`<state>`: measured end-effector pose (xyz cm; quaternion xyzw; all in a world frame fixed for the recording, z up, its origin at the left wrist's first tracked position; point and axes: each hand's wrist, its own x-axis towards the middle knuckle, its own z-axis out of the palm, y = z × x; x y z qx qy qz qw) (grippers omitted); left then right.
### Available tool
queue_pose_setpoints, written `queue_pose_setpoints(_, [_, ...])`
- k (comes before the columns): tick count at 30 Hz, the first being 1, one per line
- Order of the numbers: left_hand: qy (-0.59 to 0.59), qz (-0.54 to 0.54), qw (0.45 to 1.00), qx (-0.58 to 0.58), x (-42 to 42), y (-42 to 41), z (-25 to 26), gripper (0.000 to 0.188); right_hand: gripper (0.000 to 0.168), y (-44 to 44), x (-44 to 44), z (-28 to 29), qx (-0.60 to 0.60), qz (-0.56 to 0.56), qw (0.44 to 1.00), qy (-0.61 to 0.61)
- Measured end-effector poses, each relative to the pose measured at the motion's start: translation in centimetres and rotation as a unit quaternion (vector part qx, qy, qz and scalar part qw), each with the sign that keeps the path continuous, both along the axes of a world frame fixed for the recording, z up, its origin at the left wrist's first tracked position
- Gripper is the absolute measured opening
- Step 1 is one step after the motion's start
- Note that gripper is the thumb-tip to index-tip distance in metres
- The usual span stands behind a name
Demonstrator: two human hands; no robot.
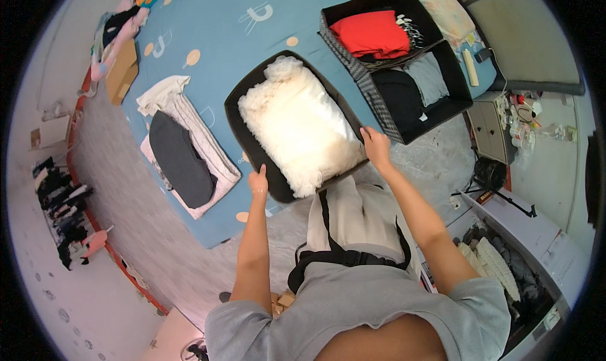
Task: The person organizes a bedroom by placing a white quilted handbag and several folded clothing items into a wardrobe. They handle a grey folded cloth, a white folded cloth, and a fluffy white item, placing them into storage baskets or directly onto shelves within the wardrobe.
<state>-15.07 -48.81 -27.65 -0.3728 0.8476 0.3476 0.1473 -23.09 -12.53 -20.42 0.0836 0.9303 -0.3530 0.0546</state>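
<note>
Both my hands hold a black fabric storage box [278,187] at its near part, over the edge of the bed. My left hand [258,181] grips the left wall, and my right hand [376,145] grips the right rim near the corner. Inside lies a folded cream garment [298,119] with ruffled edges. Left of the box, a dark grey folded garment [177,162] rests on pale folded clothes [208,157]. To the right stands a checked two-compartment box [374,98]; one compartment holds a red garment [369,32], the other black clothing [397,98] and a grey garment [426,79].
The bed has a blue patterned sheet [213,39]. A cardboard box [124,72] sits at its far left edge. At right are a small bedside cabinet [490,129], a black tripod stand [509,202] and an open drawer-like container with clothes [497,266]. Dark clothes [66,209] lie by the left wall.
</note>
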Motion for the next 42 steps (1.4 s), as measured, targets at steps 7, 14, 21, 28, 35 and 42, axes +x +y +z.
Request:
queue_pose_setpoints(7, [0.235, 0.056, 0.957, 0.159, 2.5, 5.8, 9.8, 0.034, 0.022, 5.7, 6.4, 12.7, -0.112, -0.075, 0.988, 0.072])
queue_pose_setpoints(14, [0.289, -0.004, 0.930, 0.226, 1.8, 13.1, 15.7, 0.033, 0.024, 12.7, 12.1, 19.6, -0.152, -0.139, 0.955, 0.215])
queue_pose_setpoints(21, [0.311, -0.085, 0.911, 0.256, 4.1, 23.4, 20.2, 0.029, 0.022, 22.8, 19.2, 22.9, -0.140, -0.290, 0.918, 0.232])
queue_pose_setpoints(28, [0.286, -0.114, 0.893, 0.329, 7.4, 34.7, 21.7, 0.027, 0.021, 30.9, 27.7, 25.9, -0.129, -0.351, 0.898, 0.233])
queue_pose_setpoints(35, [0.222, -0.196, 0.879, 0.373, 11.0, 45.2, 20.6, 0.026, 0.021, 37.9, 37.6, 26.8, -0.075, -0.442, 0.868, 0.215])
queue_pose_setpoints(42, [0.127, -0.474, 0.828, 0.271, 8.4, 52.4, 21.6, 0.032, 0.023, 37.1, 44.8, 22.4, -0.028, -0.590, 0.797, 0.124])
